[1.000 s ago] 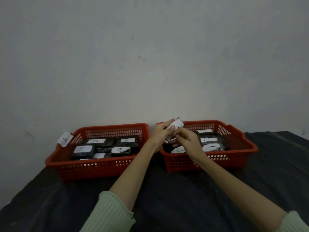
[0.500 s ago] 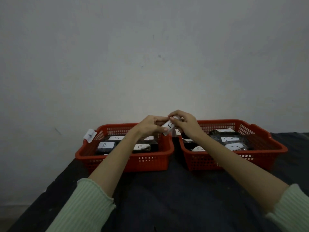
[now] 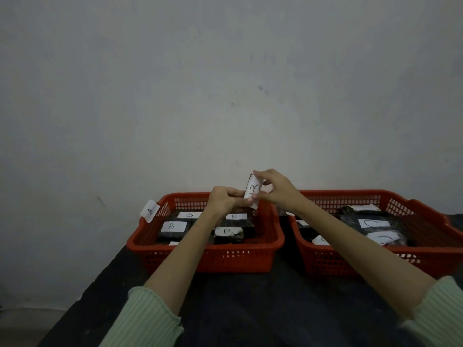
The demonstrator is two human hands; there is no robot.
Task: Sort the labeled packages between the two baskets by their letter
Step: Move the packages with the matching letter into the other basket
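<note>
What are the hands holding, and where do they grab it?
A package labeled B. The left hand pinches its bottom end, the right hand its top end and side.

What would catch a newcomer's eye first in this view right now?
Both hands, the left hand and right hand, pinch one package with a handwritten B, raised above the far right corner of the left basket. That red basket holds packages labelled B and has a B tag on its far left corner. The right basket holds packages marked C.
</note>
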